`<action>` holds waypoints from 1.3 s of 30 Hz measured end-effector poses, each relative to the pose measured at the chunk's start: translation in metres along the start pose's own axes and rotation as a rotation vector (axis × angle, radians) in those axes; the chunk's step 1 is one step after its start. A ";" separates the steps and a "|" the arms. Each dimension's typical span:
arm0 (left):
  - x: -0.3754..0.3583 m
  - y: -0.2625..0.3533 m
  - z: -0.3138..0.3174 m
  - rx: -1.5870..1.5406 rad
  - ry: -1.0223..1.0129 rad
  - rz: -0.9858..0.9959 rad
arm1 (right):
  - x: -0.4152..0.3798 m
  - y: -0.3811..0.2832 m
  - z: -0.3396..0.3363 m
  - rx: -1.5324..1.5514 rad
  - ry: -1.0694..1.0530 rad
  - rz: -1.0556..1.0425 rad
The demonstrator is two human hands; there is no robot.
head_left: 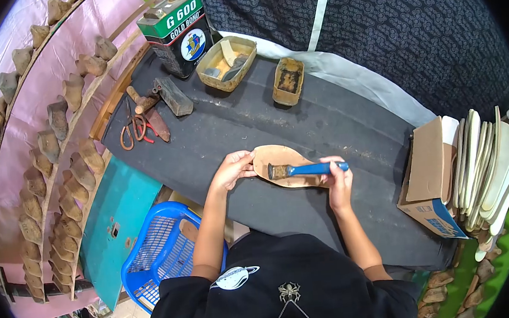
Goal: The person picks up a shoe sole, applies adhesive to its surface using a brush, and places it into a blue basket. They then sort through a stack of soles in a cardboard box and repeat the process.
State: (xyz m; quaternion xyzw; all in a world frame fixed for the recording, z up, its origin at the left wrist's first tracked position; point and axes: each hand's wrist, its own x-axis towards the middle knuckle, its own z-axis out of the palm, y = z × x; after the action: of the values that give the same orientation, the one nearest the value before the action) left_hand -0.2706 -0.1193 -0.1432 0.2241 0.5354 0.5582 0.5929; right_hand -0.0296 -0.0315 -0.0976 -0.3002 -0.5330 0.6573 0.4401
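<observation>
A tan shoe insole is held just over the dark table, its wide end to the left. My left hand pinches that wide end between thumb and fingers. In my right hand is a brush with a blue handle, its bristles lying over the insole's upper face near the wide end. The fingers of my right hand also seem to meet the insole's narrow end, though the brush handle partly covers the spot.
At the back stand a Gold Bond can, a tub with pieces inside and a smaller tub. Scissors and a hammer lie left. A cardboard box of insoles is right; a blue basket and shoe lasts are left.
</observation>
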 end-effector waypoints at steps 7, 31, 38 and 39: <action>0.011 -0.005 -0.011 -0.091 -0.102 0.014 | -0.017 -0.002 0.005 0.209 -0.068 0.088; 0.009 -0.007 0.001 0.159 0.138 0.035 | -0.005 -0.015 0.014 -0.020 -0.096 -0.306; 0.035 0.005 0.020 0.295 0.071 0.062 | 0.003 -0.014 0.007 -0.236 -0.019 -0.392; 0.035 0.006 0.020 0.298 0.064 0.059 | 0.002 -0.012 0.004 -0.285 -0.015 -0.377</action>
State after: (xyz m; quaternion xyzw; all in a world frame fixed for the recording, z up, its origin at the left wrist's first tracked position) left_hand -0.2627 -0.0793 -0.1455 0.3076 0.6241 0.4966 0.5189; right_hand -0.0305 -0.0309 -0.0850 -0.2495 -0.6703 0.4840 0.5042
